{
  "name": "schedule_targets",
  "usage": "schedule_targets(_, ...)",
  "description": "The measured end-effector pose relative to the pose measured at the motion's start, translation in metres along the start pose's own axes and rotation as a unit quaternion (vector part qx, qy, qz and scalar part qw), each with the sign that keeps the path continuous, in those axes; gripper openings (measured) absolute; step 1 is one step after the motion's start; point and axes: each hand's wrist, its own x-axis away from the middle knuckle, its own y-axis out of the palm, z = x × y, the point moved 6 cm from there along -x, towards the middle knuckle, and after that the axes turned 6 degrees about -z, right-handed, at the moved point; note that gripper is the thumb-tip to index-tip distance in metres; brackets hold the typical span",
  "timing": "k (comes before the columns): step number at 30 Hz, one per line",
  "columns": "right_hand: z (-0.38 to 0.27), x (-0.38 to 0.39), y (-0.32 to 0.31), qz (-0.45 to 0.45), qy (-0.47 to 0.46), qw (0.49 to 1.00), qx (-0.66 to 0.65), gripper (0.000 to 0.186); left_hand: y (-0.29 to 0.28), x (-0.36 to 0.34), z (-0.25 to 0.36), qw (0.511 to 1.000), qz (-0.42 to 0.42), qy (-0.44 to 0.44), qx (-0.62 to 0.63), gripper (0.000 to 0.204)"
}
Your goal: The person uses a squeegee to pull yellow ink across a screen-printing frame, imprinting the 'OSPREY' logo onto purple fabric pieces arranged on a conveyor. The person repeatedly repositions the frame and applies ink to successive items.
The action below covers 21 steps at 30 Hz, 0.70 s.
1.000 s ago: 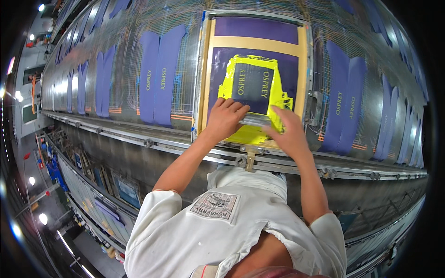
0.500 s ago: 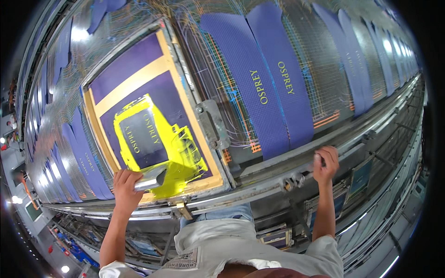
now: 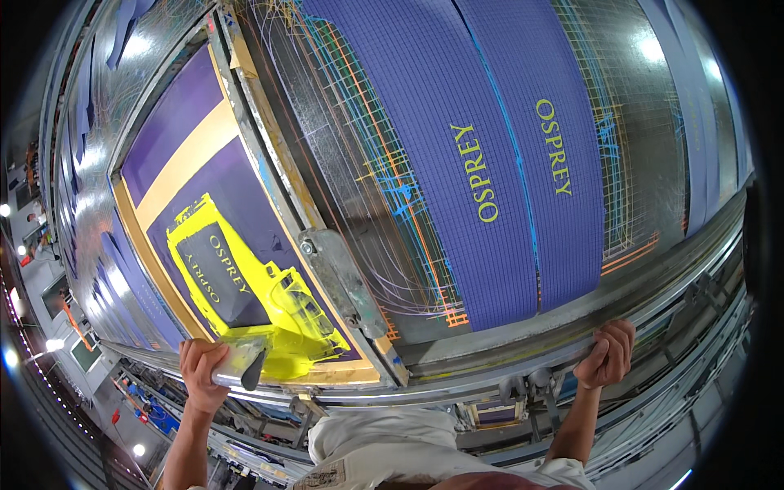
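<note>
Your right hand (image 3: 606,355) has moved off the frame (image 3: 269,155) since the earlier frames and is now hovering well to its right, close by the metal rail (image 3: 482,371). Your view is turning that way too, taking in more of the purple fabric (image 3: 498,269). With one hand away, the spreading of the yellow paint (image 3: 286,343) is probably pausing. Your left hand (image 3: 202,371) is gripping the left end of the squeegee (image 3: 237,365), fingers curling closely around it, and the squeegee is sitting at the frame's near end, beside the paint. Your right fingers are curling into a loose fist; nothing is showing inside, and whether they are touching the rail, you cannot tell.
</note>
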Motion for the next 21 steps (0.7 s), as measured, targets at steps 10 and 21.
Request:
schedule_targets(10, 0.005, -0.004, -0.001, -0.020, 0.032, 0.999, 0.004, 0.020, 0.000, 0.003, 0.002, 0.999, 0.025, -0.007, 0.020, 0.035)
schedule_targets(21, -0.183, -0.158, 0.152, -0.154, 0.224, 0.941, -0.202, 0.030, -0.011, 0.023, 0.013, 0.989, 0.134, 0.047, 0.031, 0.039)
